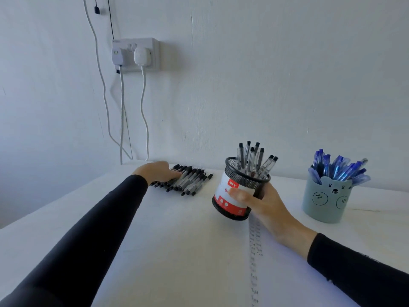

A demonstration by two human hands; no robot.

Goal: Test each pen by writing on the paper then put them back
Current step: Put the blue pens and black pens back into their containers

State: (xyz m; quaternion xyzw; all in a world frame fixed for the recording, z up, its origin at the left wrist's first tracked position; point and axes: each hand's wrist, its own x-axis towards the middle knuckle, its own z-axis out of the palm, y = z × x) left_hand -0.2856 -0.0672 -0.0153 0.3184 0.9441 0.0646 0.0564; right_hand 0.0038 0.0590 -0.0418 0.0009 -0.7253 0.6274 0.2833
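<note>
left hand point(158, 172) flat on loose pens point(188, 180); right hand point(265, 204) grips tilted mesh cup point(243, 180)

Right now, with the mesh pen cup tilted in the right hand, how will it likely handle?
The mesh cup is probably light and stiff: the right hand holds it tilted alone. Its pens stand loose and lean, so they may shift or spill if tipped further.

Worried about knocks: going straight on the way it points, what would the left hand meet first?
The row of black pens, which the left hand rests on; beyond them, depth is unclear.
</note>
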